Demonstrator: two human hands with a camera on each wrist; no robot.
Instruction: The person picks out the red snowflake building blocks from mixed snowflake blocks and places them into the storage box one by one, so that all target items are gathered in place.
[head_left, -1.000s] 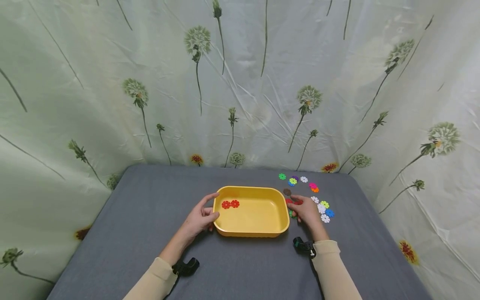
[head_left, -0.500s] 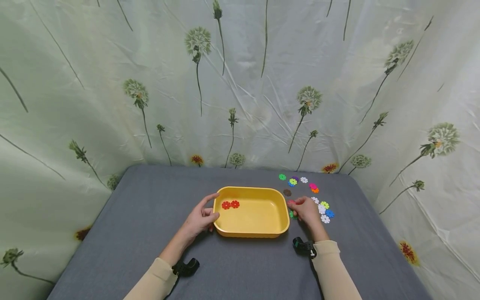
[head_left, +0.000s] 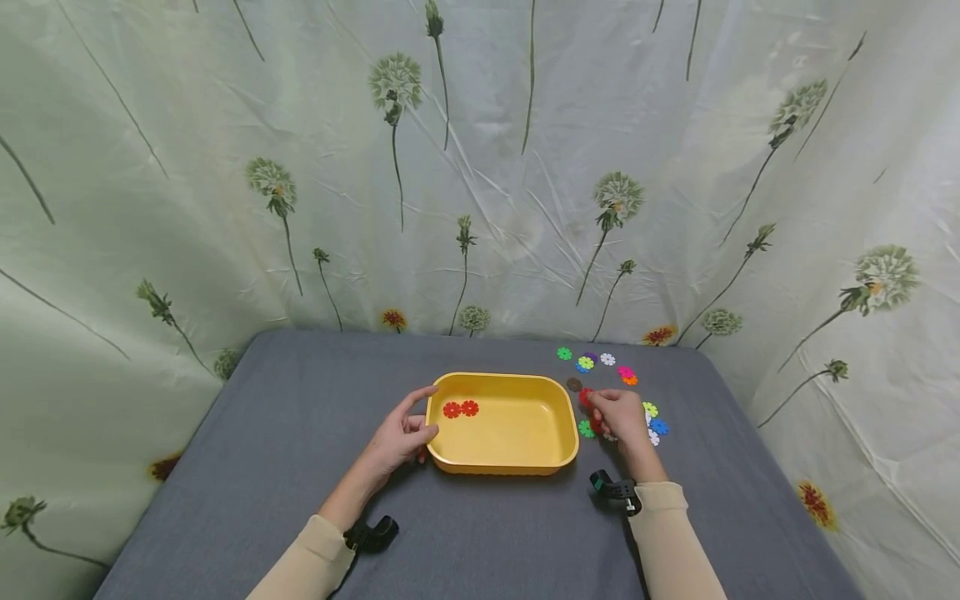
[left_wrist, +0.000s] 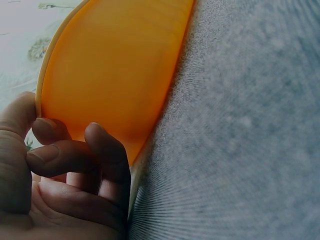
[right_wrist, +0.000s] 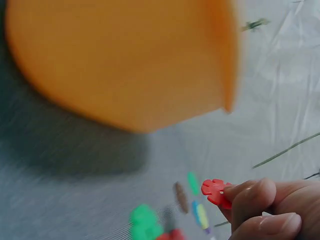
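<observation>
My left hand [head_left: 401, 433] grips the left end of a yellow plastic tub [head_left: 510, 464], thumb at the rim; the left wrist view shows the fingers curled against its outer wall. Two red snowflake discs [head_left: 461, 409] lie flat inside the tub, near its left side. Just beyond the right end, my right hand [head_left: 622, 417] pinches another red snowflake disc [right_wrist: 215, 192] between thumb and finger, raised off the table. Below that hand lies a further red disc [head_left: 596, 424], partly hidden, with a green disc [head_left: 586, 428] beside it.
Behind the right hand lie several loose discs: a brown disc [head_left: 574, 384], a green disc [head_left: 564, 354], a pink disc [head_left: 626, 372] and a blue disc [head_left: 659, 427] among them. Some overlap. A floral curtain [head_left: 495, 167] hangs behind the grey table [head_left: 337, 375].
The right hand has picked a red disc up from the table, lifting it and shifting slightly right. More of the green disc below now shows. The left hand and tub stay put.
</observation>
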